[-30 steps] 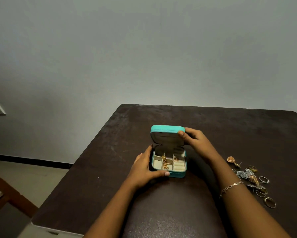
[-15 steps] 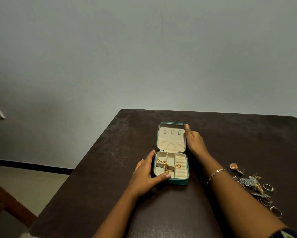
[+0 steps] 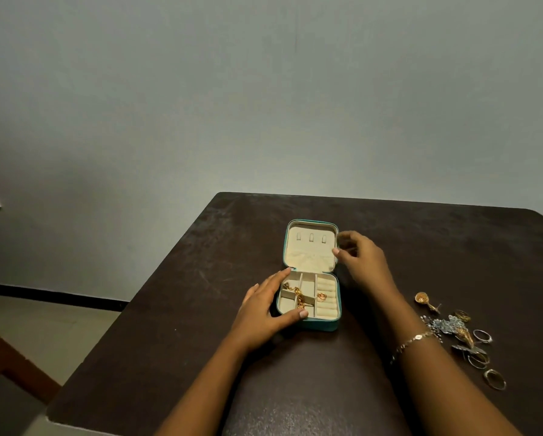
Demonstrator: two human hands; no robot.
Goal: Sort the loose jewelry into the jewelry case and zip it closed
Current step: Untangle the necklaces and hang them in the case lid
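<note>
Jewelry case (image 3: 308, 305) lies flat open at the middle of the dark table (image 3: 421, 247), lid (image 3: 310, 247) folded back on the far side. I see my left hand (image 3: 265, 313) spread against the case's left wall, thumb on the near rim, gripping nothing else. My right hand (image 3: 363, 262) hangs just right of the lid, fingers loosely curled and empty. A gold chain (image 3: 297, 297) and a ring (image 3: 321, 296) sit in the tray compartments. Loose jewelry (image 3: 459, 335) lies well apart, near right.
</note>
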